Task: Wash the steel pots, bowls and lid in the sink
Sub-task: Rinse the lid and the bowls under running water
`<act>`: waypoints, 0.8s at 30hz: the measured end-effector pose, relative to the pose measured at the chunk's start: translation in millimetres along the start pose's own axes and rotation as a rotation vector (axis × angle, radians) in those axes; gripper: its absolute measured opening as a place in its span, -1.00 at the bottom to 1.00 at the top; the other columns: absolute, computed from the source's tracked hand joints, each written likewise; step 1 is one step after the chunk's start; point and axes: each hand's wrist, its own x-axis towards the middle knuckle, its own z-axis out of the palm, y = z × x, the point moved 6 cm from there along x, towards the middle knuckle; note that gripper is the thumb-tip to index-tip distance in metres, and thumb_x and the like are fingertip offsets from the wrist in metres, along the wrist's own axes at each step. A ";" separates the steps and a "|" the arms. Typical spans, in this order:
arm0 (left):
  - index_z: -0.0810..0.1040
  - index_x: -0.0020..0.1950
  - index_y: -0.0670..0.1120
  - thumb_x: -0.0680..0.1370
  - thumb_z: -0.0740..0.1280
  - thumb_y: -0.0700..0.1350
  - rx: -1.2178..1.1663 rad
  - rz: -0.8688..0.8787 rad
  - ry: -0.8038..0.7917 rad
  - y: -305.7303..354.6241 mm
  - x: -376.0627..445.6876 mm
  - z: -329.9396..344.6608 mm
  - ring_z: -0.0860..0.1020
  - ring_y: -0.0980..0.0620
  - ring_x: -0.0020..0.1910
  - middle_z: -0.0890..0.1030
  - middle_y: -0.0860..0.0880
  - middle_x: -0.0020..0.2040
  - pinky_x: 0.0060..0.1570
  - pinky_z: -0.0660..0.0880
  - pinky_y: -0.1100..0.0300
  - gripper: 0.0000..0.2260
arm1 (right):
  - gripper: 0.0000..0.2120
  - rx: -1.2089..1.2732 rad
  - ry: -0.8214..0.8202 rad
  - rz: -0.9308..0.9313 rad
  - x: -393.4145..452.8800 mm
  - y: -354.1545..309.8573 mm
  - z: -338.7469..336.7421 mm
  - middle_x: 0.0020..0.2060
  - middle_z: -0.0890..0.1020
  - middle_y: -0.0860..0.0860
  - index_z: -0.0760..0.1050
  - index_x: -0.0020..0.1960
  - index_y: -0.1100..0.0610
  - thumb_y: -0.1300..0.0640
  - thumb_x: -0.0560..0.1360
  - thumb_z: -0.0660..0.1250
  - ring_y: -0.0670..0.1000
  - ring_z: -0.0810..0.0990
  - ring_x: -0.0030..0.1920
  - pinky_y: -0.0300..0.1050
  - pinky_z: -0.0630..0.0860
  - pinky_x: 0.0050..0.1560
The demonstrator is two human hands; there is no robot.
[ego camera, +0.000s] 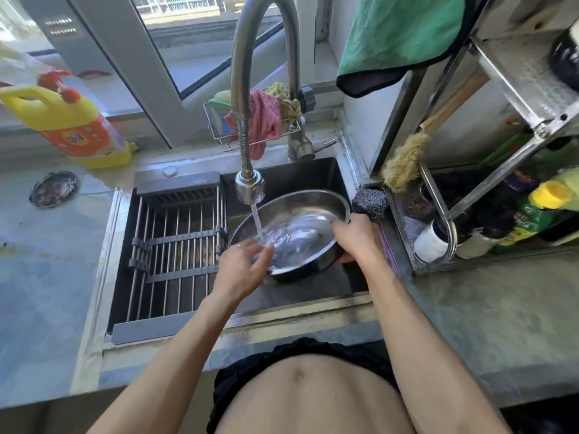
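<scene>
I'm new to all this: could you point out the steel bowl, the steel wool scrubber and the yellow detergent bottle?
steel bowl [316, 211], head view, inner wall near the far rim.
steel wool scrubber [371, 203], head view, middle of the pad.
yellow detergent bottle [75, 120], head view, upper body.

Sunlit window [200, 42] behind, grey counter [47, 270] L, steel rack [507, 98] R.

Right hand [355, 236] grips the steel bowl [313, 211] under running water; left hand [241, 264] reaches inside.

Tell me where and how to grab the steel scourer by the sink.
Judging by its pose, pinch the steel scourer across its rounded top, coming from above and the sink side. It sits on the ledge against the rack, behind the right hand, so only those sides look free.
</scene>
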 end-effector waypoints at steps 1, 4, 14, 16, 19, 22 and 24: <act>0.71 -0.20 -0.11 0.60 0.09 0.30 -0.013 0.070 0.006 8.5 -4.3 -1.5 0.64 -0.03 -0.14 0.71 -0.06 -0.19 -0.05 0.50 0.04 -0.40 | -0.51 0.049 -0.032 0.036 1.5 1.6 3.1 -0.09 0.68 0.17 0.62 0.00 0.20 -0.10 0.25 0.24 0.24 0.68 -0.15 0.18 0.65 -0.31; 0.52 -0.42 -0.01 0.57 0.20 0.30 0.006 0.262 0.024 33.2 -9.4 -12.6 0.44 0.10 -0.44 0.48 0.05 -0.48 -0.29 0.32 0.06 -0.48 | -0.59 0.192 -0.100 0.112 -4.0 -3.6 8.5 -0.13 0.65 0.20 0.56 0.01 0.32 0.04 0.31 0.29 0.28 0.68 -0.35 0.19 0.63 -0.41; 0.61 -0.28 -0.15 0.64 0.38 0.01 -0.474 -0.139 0.125 33.3 13.5 -39.2 0.51 0.10 -0.34 0.64 -0.08 -0.33 -0.24 0.42 0.17 -0.65 | -0.40 0.239 -0.042 -0.016 8.4 -11.2 4.1 -0.09 0.69 0.17 0.58 0.03 0.13 -0.36 0.38 0.14 0.18 0.68 -0.05 0.16 0.60 0.08; 0.59 -0.27 -0.14 0.65 0.35 0.03 -0.592 -0.254 0.123 27.0 8.3 -31.5 0.49 0.07 -0.34 0.58 -0.01 -0.37 -0.27 0.41 0.17 -0.64 | -0.46 0.179 -0.056 -0.044 1.5 -7.6 6.3 0.04 0.66 0.10 0.57 0.18 0.13 -0.28 0.51 0.16 0.15 0.61 0.12 0.02 0.50 0.21; 0.58 -0.25 -0.15 0.66 0.32 0.08 -0.799 -0.407 0.121 13.7 3.4 -21.1 0.53 -0.04 -0.27 0.58 -0.08 -0.30 -0.18 0.47 0.08 -0.61 | -0.57 0.121 -0.110 -0.029 -7.3 3.0 17.0 0.17 0.61 0.08 0.55 0.26 0.15 -0.14 0.60 0.21 0.10 0.53 0.22 -0.11 0.41 0.17; 0.55 -0.22 -0.11 0.64 0.35 0.11 -0.967 -0.594 0.174 -14.5 5.9 -9.9 0.62 -0.11 -0.08 0.67 -0.15 -0.14 0.07 0.54 0.01 -0.65 | -0.59 0.071 -0.181 -0.039 -13.9 7.5 37.7 0.21 0.60 0.09 0.54 0.28 0.13 -0.13 0.58 0.25 0.11 0.54 0.23 -0.14 0.42 0.13; 0.59 -0.10 -0.10 0.63 0.35 0.12 -1.129 -0.693 0.158 -31.7 6.0 -1.2 0.68 -0.15 0.09 0.72 -0.18 0.06 0.20 0.58 -0.06 -0.70 | -0.58 0.039 -0.208 -0.087 -15.2 4.8 50.6 0.22 0.59 0.07 0.50 0.32 0.12 -0.09 0.57 0.31 0.10 0.54 0.25 -0.18 0.40 0.11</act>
